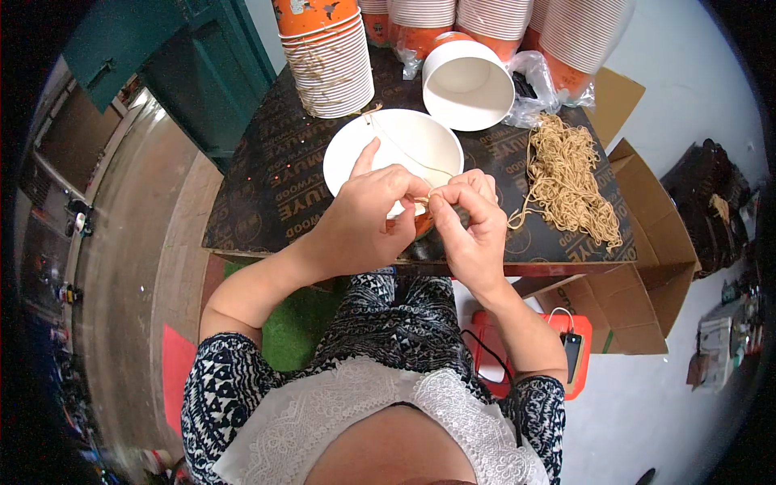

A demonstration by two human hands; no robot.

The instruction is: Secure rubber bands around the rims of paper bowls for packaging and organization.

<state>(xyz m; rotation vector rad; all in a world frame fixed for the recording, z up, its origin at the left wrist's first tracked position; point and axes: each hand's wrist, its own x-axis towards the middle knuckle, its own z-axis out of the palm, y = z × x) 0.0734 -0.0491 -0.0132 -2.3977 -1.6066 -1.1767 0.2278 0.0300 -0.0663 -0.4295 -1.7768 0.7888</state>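
A white-lined paper bucket (343,158) stands at the near side of the dark table, its mouth facing up, with a bit of orange outside showing below my hands. A thin tan cord (394,145) crosses its opening from the far rim to my fingers. Over the near rim, my left hand (364,214) pinches the cord between thumb and fingers, its index finger stretched out. Pressed close beside it, my right hand (469,226) also closes thumb and fingertips on the cord. Whether there is a knot or loop between the fingertips is too small to tell.
To the right lies a tangled heap of tan cord (570,178). A tall stack of paper buckets (331,77) with cord around it stands at the back left. Another bucket (469,85) lies tipped behind; bagged stacks line the back. An open cardboard box (647,275) sits right of the table (263,186).
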